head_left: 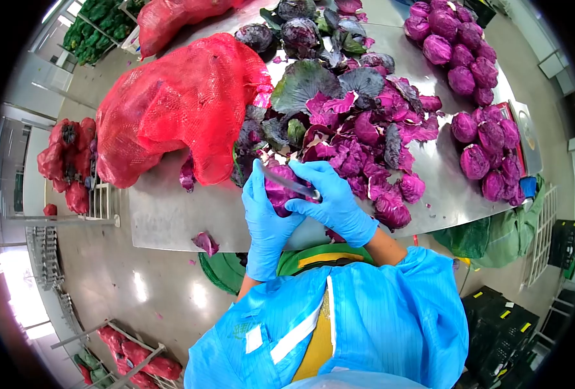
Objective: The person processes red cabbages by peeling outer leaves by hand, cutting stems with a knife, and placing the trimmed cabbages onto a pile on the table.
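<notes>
1. Head view, left hand: the gloved left hand [268, 217] has its grip curved around the near left side of a small purple cabbage [277, 196], fingers along its flank.
2. Head view, right hand: the gloved right hand [331, 202] has its grip closed on a knife [286, 181], whose blade slants across the top of the cabbage towards the left fingertips; the part inside the palm is hidden.
3. Head view, the cabbage's place: it is between the two hands, over the near part of the metal bench [177, 217], just beside a heap of loose purple leaves [358, 159].
4. Head view, left side of the bench: a large red mesh sack [184, 107] lies near the hands, with a torn leaf [206, 243] by the near edge.
5. Head view, farther off: dark-leaved cabbages [300, 35] sit beyond the heap; two clusters of peeled cabbages [461, 57] lie along the right.
</notes>
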The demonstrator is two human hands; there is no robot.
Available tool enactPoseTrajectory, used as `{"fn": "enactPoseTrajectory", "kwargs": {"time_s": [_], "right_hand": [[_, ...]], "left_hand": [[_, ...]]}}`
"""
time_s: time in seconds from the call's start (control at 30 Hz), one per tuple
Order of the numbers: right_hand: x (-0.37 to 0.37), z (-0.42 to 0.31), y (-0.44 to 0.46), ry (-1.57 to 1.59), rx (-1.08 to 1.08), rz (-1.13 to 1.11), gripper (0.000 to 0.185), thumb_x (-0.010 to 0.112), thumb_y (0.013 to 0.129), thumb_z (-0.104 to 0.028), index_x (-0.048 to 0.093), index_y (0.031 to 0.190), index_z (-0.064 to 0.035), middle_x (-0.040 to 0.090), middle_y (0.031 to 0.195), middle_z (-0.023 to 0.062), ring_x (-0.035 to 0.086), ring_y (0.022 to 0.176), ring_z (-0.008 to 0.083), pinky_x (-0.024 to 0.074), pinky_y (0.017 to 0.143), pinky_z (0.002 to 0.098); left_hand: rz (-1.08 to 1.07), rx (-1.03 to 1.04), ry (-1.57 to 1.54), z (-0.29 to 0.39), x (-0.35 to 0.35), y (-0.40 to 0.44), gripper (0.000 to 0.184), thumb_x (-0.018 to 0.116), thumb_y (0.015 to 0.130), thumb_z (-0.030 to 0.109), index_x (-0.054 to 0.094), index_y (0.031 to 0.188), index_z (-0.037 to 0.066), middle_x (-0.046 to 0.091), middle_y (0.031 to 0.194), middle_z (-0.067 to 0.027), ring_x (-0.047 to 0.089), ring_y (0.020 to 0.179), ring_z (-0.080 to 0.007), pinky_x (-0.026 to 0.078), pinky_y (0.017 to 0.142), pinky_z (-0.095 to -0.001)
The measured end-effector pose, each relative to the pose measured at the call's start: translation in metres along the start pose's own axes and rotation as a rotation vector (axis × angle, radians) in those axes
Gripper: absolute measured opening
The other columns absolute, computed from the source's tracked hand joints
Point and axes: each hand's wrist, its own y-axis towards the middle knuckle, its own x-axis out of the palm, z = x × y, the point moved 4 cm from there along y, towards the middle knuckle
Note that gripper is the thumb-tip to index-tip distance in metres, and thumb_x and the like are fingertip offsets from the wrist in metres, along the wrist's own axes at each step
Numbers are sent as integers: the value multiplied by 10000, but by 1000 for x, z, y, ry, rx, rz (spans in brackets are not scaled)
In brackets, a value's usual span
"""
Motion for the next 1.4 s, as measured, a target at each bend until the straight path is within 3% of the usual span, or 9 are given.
{"fn": "enactPoseTrajectory", "kwargs": {"time_s": [0.43,0.57,0.67,0.77,0.9,1.03,1.1,1.2,1.4], "right_hand": [[-6,8,4,-475,-139,-15,528,710,779,-284,592,1222,-23,608,853,118,640,734,269,528,585,343],[-15,61,5,18,110,391,483,589,922,-454,652,1059,5,705,926,123,657,689,162,515,551,296],[0,46,-14,719,907,-232,547,539,935,-536,665,1040,-15,716,918,129,648,647,145,507,543,288],[11,23,-25,952,812,-238,610,463,935,-610,628,1039,-31,639,729,60,576,562,128,478,527,263],[5,26,-14,1015,473,-223,462,592,922,-448,612,1097,-21,621,740,38,554,563,106,472,529,256],[11,36,-22,916,690,-111,602,773,793,-81,508,1324,21,670,904,71,629,688,114,530,603,271],[13,32,-19,844,606,-159,599,762,804,-81,505,1338,7,667,913,62,621,692,105,529,609,266],[15,27,-16,790,453,-156,502,720,824,-46,559,1299,-18,663,960,52,611,703,88,525,618,252],[3,44,-15,981,471,-116,342,613,910,-217,649,1178,-7,677,1136,119,611,658,98,515,565,238]], "left_hand": [[-108,-47,198,1,0,2,1158,876,543,312,263,1481,21,469,1319,-217,458,1190,-387,434,964,-463],[-17,18,181,1,-3,0,1159,856,564,312,229,1495,21,398,1420,-227,420,1222,-402,402,1005,-459],[67,142,83,12,-9,2,1158,858,582,310,214,1500,23,354,1454,-245,373,1291,-410,346,1068,-457],[150,416,70,29,-10,4,1190,887,569,304,201,1501,25,297,1483,-229,346,1338,-398,345,1084,-453],[8,25,-300,2,-7,6,1247,920,550,324,170,1503,38,263,1507,-183,367,1345,-358,375,1077,-415],[-253,-743,-1272,-7,-4,2,913,794,748,191,247,1468,59,499,1353,-136,589,1141,-293,549,826,-393],[-178,-581,-1389,-32,4,-4,776,704,818,113,275,1465,101,572,1269,-148,630,1078,-269,593,635,-354],[-88,-490,-1013,-57,21,-6,714,687,836,95,309,1441,72,529,1331,-102,608,1097,-248,563,843,-369],[-138,-469,-425,-106,30,-14,250,722,835,148,675,1050,32,669,920,-31,600,834,-89,502,747,-263]]}}
